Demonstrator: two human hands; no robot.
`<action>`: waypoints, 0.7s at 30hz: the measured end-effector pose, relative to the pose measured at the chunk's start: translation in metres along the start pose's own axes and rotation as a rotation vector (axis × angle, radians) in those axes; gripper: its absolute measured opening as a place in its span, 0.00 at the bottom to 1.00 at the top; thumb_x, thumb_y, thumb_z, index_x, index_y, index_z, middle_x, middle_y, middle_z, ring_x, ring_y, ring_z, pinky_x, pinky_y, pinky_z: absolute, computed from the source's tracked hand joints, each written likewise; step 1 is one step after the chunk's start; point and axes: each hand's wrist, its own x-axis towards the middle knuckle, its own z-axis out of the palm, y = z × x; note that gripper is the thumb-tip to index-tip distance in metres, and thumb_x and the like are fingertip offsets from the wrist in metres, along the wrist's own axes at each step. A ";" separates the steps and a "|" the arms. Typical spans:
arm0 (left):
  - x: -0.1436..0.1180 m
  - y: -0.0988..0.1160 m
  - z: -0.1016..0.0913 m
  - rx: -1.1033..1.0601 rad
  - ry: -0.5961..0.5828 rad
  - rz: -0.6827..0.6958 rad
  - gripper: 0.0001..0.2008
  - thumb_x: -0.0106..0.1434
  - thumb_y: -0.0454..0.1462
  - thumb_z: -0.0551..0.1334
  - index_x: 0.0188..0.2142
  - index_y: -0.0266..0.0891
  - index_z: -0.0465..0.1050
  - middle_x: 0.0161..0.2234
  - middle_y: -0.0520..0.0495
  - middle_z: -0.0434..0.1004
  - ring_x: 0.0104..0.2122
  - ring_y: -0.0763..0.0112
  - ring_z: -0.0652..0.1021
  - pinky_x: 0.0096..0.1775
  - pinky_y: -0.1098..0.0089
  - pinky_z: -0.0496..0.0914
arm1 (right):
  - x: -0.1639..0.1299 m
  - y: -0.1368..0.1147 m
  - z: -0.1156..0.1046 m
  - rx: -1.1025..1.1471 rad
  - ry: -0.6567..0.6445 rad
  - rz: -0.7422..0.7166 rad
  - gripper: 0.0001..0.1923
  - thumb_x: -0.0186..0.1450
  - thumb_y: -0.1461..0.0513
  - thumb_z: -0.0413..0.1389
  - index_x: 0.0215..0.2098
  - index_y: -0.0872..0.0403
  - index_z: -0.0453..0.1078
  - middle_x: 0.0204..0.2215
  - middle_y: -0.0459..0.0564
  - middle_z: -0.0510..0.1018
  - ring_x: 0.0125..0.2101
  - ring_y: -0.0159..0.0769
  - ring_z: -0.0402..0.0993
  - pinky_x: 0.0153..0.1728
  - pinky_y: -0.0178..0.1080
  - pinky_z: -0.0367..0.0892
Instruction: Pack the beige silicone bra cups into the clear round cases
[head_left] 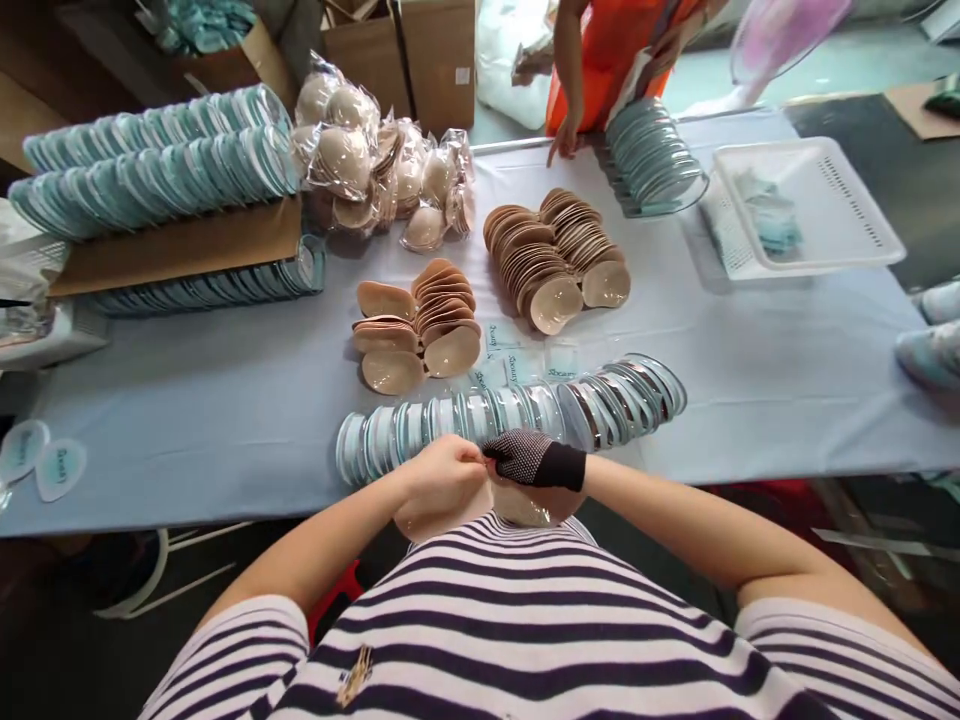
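Close to my striped shirt, a pair of beige bra cups [531, 503] hangs from my two hands at the table's front edge. My left hand [444, 466] is bare and pinches the pair near its middle. In a dark dotted glove, my right hand [521, 457] grips it right beside the left fingertips. Just beyond the hands runs a row of clear round plastic cases [457, 418] with pale blue inserts; some at its right end show brown contents. Two stacks of beige bra cups, a nearer one [394, 370] and a farther one [555, 303], lie behind that row.
Flat printed packets [517, 368] lie between cups and cases. Bagged cups [349, 150] pile up at the back, beside long rows of cases [165, 180] at left. A white basket [825, 262] stands right. Across the table, a person's hand [568, 133] is near more cases [652, 150].
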 end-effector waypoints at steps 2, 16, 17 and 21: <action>-0.001 -0.004 0.018 -0.019 0.079 -0.037 0.11 0.56 0.38 0.56 0.27 0.36 0.76 0.25 0.53 0.73 0.29 0.71 0.72 0.30 0.74 0.63 | -0.008 -0.001 0.014 -0.013 0.089 0.067 0.11 0.66 0.61 0.51 0.35 0.55 0.76 0.33 0.51 0.81 0.31 0.35 0.73 0.31 0.34 0.61; 0.016 0.033 0.002 0.030 -0.084 0.129 0.14 0.60 0.43 0.59 0.32 0.37 0.80 0.33 0.48 0.80 0.37 0.67 0.76 0.42 0.72 0.68 | -0.038 0.015 -0.026 -0.114 0.446 0.201 0.13 0.68 0.61 0.49 0.42 0.56 0.75 0.38 0.56 0.79 0.39 0.40 0.74 0.39 0.36 0.64; 0.016 0.036 0.001 0.052 -0.093 0.146 0.14 0.60 0.43 0.60 0.31 0.37 0.80 0.33 0.48 0.80 0.37 0.67 0.76 0.41 0.72 0.68 | -0.041 0.017 -0.031 -0.076 0.405 0.148 0.13 0.68 0.61 0.50 0.42 0.56 0.75 0.38 0.55 0.80 0.38 0.39 0.74 0.39 0.36 0.65; 0.016 0.045 0.000 0.082 -0.159 0.193 0.15 0.60 0.45 0.62 0.28 0.36 0.79 0.29 0.49 0.77 0.32 0.70 0.75 0.36 0.72 0.67 | -0.048 0.025 -0.036 0.212 0.045 -0.145 0.13 0.65 0.58 0.54 0.40 0.57 0.76 0.32 0.49 0.80 0.32 0.34 0.72 0.34 0.34 0.66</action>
